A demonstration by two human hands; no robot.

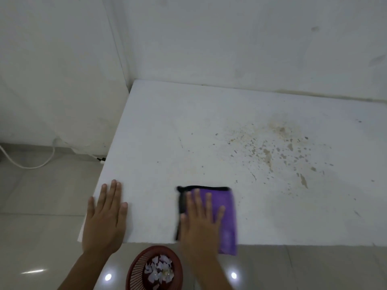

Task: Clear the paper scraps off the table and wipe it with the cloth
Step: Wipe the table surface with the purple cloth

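**Flat palms on cloth and tabletop**

The right hand (pixel 201 222) lies with fingers (pixel 196 201) spread and straight, pressing flat on the folded purple cloth (pixel 227 218), soft, rectangular and black-edged, at the near edge. The left hand (pixel 104 218) rests flat, fingers extended together, on the white tabletop (pixel 167 132), matte with brownish speckled stains. Below on the glossy floor, a ribbed reddish-brown basket (pixel 136 271) holds pale paper scraps (pixel 159 268).

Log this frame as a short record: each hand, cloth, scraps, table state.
left hand: flat on the table near its left front corner, holding nothing
right hand: palm pressed flat on the purple cloth
cloth: folded, at the front edge, slightly overhanging
paper scraps: in the red basket on the floor
table state: brownish stains on the right; no scraps visible
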